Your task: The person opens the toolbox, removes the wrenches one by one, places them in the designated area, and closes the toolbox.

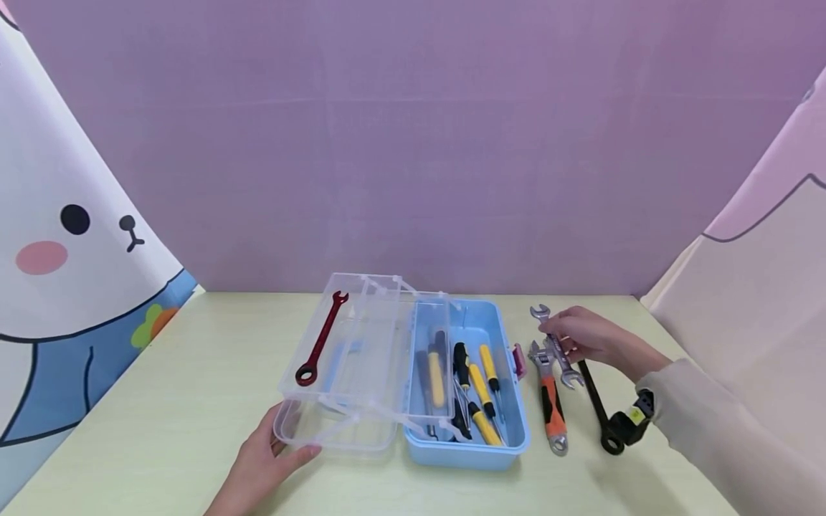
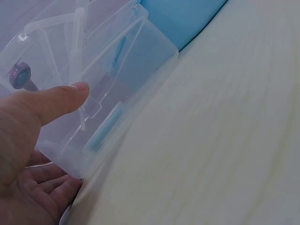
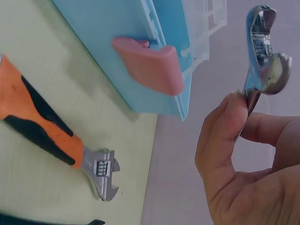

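My right hand [image 1: 587,333] pinches a silver double open-ended wrench [image 1: 558,351] between thumb and fingers, raised over the table right of the blue toolbox [image 1: 464,455]. In the right wrist view one end of that wrench [image 3: 262,51] points up past the fingertips. My left hand [image 1: 261,459] grips the near left corner of the clear plastic lid [image 1: 348,437], thumb on top and fingers below. A clear tray [image 1: 371,344] spans the lid and part of the box; a dark red combination wrench [image 1: 320,342] lies on it. Yellow-and-black screwdrivers [image 1: 480,387] lie in the box.
An adjustable wrench with orange and black handle [image 1: 551,401] lies right of the box. Beside it is a black wrench [image 1: 596,408], partly under my right wrist. A pink latch [image 1: 519,361] sticks out from the box's right side. A purple cloth wall [image 1: 413,143] rises behind the table.
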Demonstrator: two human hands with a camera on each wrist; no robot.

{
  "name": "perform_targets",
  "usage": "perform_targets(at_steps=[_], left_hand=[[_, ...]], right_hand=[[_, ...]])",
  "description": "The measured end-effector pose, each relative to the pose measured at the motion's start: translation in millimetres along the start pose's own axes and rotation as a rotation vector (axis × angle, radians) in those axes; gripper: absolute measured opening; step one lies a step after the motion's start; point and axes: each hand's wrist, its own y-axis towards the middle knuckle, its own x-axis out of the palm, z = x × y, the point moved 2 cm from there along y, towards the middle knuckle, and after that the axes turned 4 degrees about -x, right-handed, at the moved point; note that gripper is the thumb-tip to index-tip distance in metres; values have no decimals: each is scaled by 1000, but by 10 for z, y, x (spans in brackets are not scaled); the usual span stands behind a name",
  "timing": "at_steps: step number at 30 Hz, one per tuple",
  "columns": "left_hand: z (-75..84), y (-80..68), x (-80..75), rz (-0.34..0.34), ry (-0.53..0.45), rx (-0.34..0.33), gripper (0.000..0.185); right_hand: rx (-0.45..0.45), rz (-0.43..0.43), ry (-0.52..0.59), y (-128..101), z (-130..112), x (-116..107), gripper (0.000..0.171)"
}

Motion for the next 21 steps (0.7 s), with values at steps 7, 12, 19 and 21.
perform_targets(at_steps=[7, 12, 19, 21], left_hand=[[5, -6, 10, -2, 1, -9, 90], [9, -17, 12, 4, 6, -13, 91], [8, -15, 19, 6, 6, -30, 92], [9, -14, 21, 7, 9, -31, 93]], right_hand=[[22, 9, 34, -56, 111, -92, 16], [26, 17, 26, -96, 184, -153, 17], [58, 31, 38, -161, 281, -219, 16], [64, 39, 30, -178, 311, -239, 16]])
